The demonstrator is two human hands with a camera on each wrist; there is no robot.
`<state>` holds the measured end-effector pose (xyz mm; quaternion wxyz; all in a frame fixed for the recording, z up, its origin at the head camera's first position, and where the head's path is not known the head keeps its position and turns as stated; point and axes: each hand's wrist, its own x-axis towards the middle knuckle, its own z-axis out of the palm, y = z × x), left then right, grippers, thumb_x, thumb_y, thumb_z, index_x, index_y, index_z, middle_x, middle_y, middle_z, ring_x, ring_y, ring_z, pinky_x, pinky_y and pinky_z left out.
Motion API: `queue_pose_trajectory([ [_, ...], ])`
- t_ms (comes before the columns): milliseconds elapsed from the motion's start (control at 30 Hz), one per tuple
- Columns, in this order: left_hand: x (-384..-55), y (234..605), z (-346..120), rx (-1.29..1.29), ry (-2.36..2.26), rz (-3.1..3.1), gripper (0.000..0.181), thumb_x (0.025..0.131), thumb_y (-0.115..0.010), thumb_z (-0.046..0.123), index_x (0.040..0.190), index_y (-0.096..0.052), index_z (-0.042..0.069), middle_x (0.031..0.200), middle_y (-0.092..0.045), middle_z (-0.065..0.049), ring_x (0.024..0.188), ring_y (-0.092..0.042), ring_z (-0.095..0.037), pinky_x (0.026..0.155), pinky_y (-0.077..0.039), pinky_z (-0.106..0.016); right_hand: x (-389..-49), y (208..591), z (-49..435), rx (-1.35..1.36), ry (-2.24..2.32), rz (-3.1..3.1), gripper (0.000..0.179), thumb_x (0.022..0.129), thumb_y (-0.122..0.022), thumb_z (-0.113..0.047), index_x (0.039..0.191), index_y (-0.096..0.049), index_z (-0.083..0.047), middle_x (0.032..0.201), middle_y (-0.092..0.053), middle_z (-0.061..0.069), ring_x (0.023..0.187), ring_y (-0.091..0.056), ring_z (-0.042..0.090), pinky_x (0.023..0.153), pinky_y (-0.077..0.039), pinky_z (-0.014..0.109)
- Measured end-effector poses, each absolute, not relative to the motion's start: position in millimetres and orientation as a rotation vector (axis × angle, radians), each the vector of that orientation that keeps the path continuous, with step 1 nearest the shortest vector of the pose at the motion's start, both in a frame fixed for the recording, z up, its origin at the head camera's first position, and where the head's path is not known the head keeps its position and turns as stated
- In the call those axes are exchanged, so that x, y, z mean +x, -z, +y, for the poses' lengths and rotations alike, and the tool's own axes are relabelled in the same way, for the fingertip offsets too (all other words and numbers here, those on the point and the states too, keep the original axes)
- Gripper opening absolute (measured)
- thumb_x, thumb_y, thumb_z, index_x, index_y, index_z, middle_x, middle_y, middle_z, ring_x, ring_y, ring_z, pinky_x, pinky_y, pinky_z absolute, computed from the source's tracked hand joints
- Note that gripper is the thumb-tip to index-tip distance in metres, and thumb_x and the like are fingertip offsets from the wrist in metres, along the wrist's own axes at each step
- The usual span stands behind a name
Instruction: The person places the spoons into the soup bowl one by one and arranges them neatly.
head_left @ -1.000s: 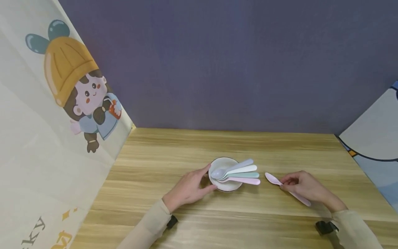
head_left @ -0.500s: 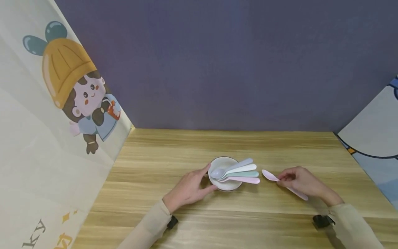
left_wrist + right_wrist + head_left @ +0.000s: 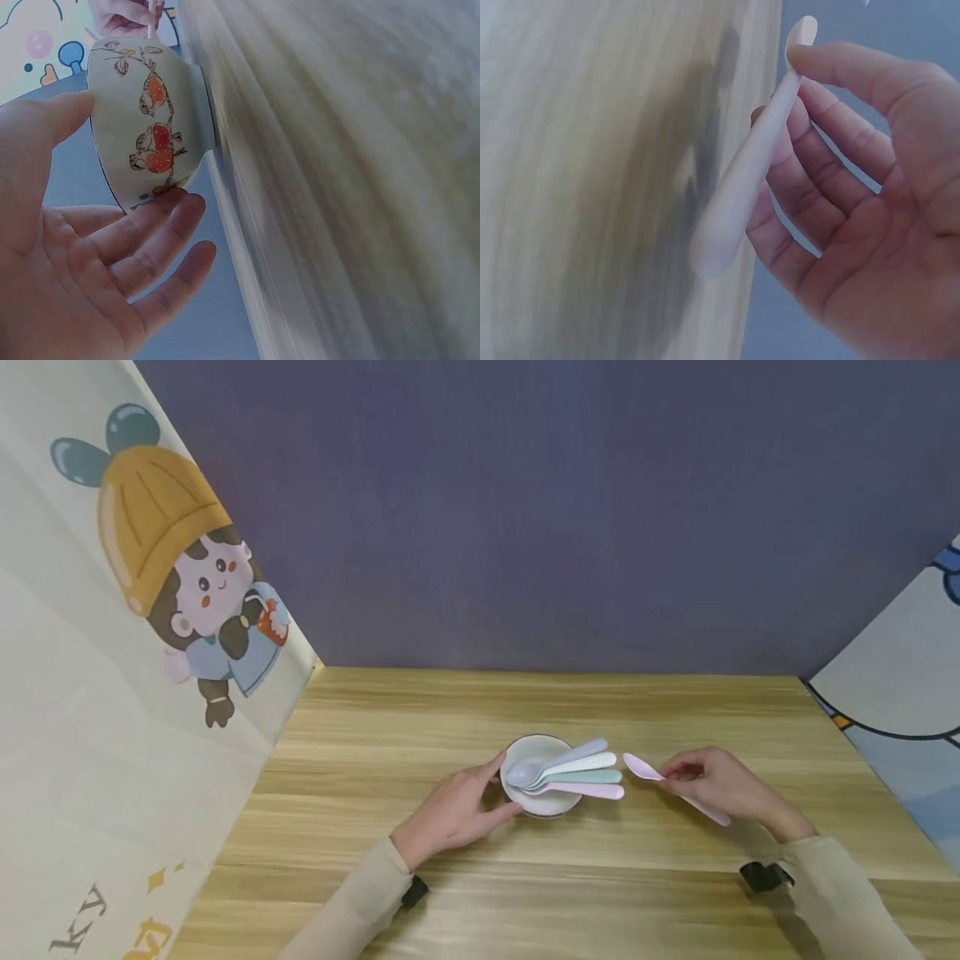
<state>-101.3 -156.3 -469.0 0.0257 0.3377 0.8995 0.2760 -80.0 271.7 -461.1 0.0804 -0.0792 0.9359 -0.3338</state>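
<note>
A white bowl [image 3: 531, 748], its outer wall [image 3: 165, 127] painted with red fruit on branches, stands on the wooden table. My left hand [image 3: 463, 814] holds its left side, thumb at the near rim and fingers on the far side. Several spoons lean together in the bowl, handles pointing right: a lavender spoon [image 3: 588, 749] on top, then a white spoon [image 3: 592, 762], a teal spoon [image 3: 596, 777] and a pink spoon [image 3: 596, 791]. Right of them, my right hand [image 3: 718, 789] pinches another pale pink spoon [image 3: 742, 180] near its neck, its scoop pointing left toward the bowl.
Wood-grain table [image 3: 420, 710] runs back to a dark blue-grey panel [image 3: 525, 527]. A cream panel [image 3: 75, 677] with a cartoon figure borders the left side, and another printed panel [image 3: 900, 693] borders the right.
My right hand has moved left and slightly away from me, bringing the pale pink spoon closer to the bowl. The left hand and bowl stay in place.
</note>
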Motion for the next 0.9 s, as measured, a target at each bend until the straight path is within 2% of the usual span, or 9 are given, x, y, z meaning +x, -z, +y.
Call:
queue_pose_trajectory([
  [100,-101.9,469.7,-156.7,1.046,-0.841,2.791,0.080,0.102,-0.066,0.056,0.167,-0.036,0.021,0.126,-0.077,0.000,0.114,-0.074,-0.019,0.096,-0.062,-0.040,-82.9,458.7,269.3,-0.244,0.991,2.807,0.018,0.096,-0.081,-0.026,0.106,-0.082,-0.011,0.096,-0.077,-0.002,0.081,-0.064,0.004,0.069,-0.055,0.021],
  [333,-101.3,470.0,-157.1,1.026,-0.857,2.766,0.082,0.102,-0.064,0.058,0.168,-0.035,0.018,0.134,-0.075,-0.003,0.121,-0.072,-0.021,0.103,-0.061,-0.042,-88.0,449.5,265.7,-0.286,1.002,2.824,0.019,0.096,-0.081,-0.023,0.107,-0.082,-0.008,0.095,-0.078,-0.001,0.081,-0.064,0.003,0.068,-0.054,0.021],
  [533,-101.5,469.2,-156.9,1.013,-0.846,2.769,0.082,0.102,-0.065,0.057,0.168,-0.036,0.017,0.135,-0.074,-0.003,0.122,-0.072,-0.020,0.103,-0.060,-0.042,-94.0,442.6,262.2,-0.304,0.973,2.869,0.017,0.095,-0.080,-0.018,0.108,-0.082,-0.006,0.092,-0.078,-0.001,0.081,-0.064,0.001,0.069,-0.054,0.021],
  [900,-100.4,468.1,-157.7,1.017,-0.855,2.765,0.084,0.102,-0.064,0.058,0.167,-0.036,0.014,0.136,-0.074,-0.005,0.123,-0.072,-0.022,0.103,-0.060,-0.042,-102.0,426.6,247.1,-0.349,0.920,2.890,0.020,0.098,-0.079,-0.025,0.111,-0.083,-0.010,0.094,-0.079,-0.003,0.083,-0.067,0.009,0.067,-0.055,0.024],
])
